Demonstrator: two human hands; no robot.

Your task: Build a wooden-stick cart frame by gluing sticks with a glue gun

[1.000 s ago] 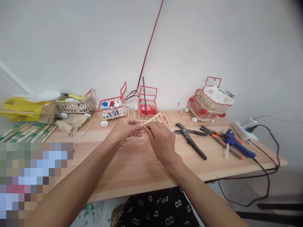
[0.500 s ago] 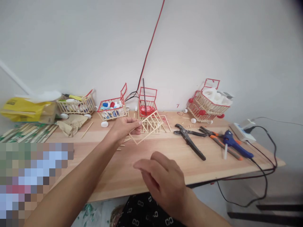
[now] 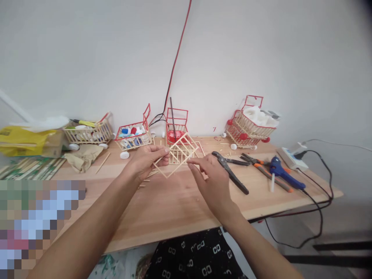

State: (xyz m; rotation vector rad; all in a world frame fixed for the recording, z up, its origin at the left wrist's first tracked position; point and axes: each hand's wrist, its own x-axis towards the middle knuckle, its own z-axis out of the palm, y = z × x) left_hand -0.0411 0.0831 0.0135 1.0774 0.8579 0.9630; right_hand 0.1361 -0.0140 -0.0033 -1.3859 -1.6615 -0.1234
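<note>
My left hand (image 3: 149, 159) pinches one side of a small frame of thin wooden sticks (image 3: 178, 166), held tilted above the table. Cross sticks fill its upper right part, while the lower left part is an open rectangle. At the frame's lower right edge, my right hand (image 3: 212, 176) has thumb and index fingertip closed together on the stick. Behind the frame stands a miniature stick shopping cart with a red handle (image 3: 178, 112); inside it are a red-stained dish (image 3: 175, 135) and a dark thin rod (image 3: 172, 116).
Other little carts stand left (image 3: 132, 135) and right (image 3: 251, 124), loaded with things. Black-handled cutters (image 3: 232, 172), orange-handled pliers (image 3: 266, 170) and a blue glue gun (image 3: 283, 174) lie at right, near a power strip (image 3: 292, 159). Crumpled brown paper (image 3: 83, 158) lies left.
My right hand has risen and moved forward from near the table's front edge to the stick frame, its fingertips now at the frame. My left hand keeps hold; the view has shifted slightly.
</note>
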